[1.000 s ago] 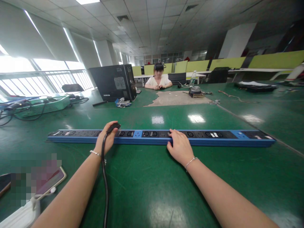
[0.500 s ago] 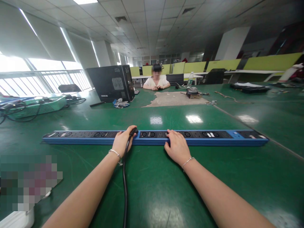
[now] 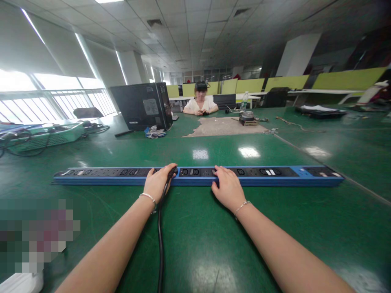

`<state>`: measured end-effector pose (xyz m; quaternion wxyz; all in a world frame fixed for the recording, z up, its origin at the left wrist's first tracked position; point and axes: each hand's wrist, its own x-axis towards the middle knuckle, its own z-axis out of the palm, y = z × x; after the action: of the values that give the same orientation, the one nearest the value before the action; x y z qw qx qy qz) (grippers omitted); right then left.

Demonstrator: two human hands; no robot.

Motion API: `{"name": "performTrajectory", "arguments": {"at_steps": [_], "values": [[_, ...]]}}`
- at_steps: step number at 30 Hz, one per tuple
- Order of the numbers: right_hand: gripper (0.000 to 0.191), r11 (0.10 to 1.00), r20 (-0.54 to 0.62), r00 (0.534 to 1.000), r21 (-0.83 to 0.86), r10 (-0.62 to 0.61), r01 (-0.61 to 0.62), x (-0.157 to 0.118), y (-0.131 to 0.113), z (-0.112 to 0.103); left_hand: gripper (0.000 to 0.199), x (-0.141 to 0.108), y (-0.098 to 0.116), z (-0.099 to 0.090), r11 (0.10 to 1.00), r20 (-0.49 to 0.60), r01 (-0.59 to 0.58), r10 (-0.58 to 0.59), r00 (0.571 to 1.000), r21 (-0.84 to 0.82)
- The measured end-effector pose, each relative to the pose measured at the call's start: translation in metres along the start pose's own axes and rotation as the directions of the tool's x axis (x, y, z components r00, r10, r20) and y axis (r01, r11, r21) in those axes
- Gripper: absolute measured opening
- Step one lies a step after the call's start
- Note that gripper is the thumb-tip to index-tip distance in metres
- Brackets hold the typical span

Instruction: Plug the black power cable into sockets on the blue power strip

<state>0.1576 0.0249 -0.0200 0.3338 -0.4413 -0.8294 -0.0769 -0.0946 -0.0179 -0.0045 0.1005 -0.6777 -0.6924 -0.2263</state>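
Observation:
A long blue power strip (image 3: pixel 195 182) with black sockets along its top lies crosswise in front of me. My left hand (image 3: pixel 157 182) is closed round a black power plug (image 3: pixel 172 171) at the strip's middle. From the plug a black cable (image 3: pixel 160 244) runs down toward the bottom edge. Whether the plug sits fully in a socket is hidden by my fingers. Farther right, my right hand (image 3: pixel 227 185) grips the strip, thumb at its near side and fingers over the top.
On the green table (image 3: pixel 195 228) stand a black computer case (image 3: pixel 143 108), gloves (image 3: pixel 155 132) and a green basket (image 3: pixel 45 138) of cables. A person (image 3: pixel 200 101) sits across, near a bottle (image 3: pixel 244 101) and a round metal device (image 3: pixel 247 117). A blurred patch covers the lower left.
The plug in my left hand has dipped slightly toward the strip, and the fingers over it have shifted a little. My right hand keeps its place on the strip.

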Motion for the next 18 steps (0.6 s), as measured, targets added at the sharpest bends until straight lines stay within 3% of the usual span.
{"name": "performTrajectory", "arguments": {"at_steps": [10, 18], "values": [[0.026, 1.000, -0.003, 1.000, 0.020, -0.009, 0.009, 0.000, 0.002, 0.000, 0.038, -0.006, 0.012, -0.021, 0.998, 0.076, -0.028, 0.024, 0.997, 0.054], [0.023, 0.998, 0.047, 0.997, 0.043, -0.055, 0.053, 0.000, 0.010, -0.004, 0.035, -0.003, 0.011, -0.008, 0.998, 0.023, 0.049, -0.049, 0.999, 0.027]]}}
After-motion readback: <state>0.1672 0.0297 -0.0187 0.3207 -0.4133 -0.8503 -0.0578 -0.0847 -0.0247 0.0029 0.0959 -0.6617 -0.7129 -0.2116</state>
